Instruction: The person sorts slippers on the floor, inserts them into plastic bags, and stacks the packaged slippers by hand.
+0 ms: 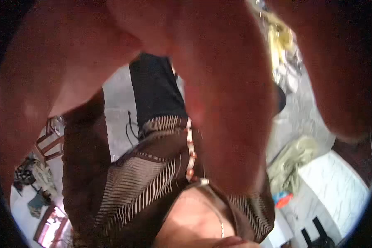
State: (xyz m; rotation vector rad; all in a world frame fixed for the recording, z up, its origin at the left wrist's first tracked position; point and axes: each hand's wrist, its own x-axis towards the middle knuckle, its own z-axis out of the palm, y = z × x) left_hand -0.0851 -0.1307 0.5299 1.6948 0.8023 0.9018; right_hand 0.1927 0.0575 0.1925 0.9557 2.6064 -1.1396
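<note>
Fingers [231, 103] of mine loom nearest, smooth, rounded and blurred, spread apart from 10 to 2 o'clock; I cannot tell whether my grip is open or closed, nor surely which hand each belongs to. Behind them, toward 6 o'clock, sits my thin brown top [140, 177], ribbed with pale stripes, with a pale and reddish beaded trim [190, 155] down its front. My plain dark sleeve [86, 165] hangs at 8 o'clock, matte black trousers [157, 87] at 12. Crumpled olive cloth [291, 161] lies at 4 o'clock, beside a flat, pale, veined surface [339, 186].
</note>
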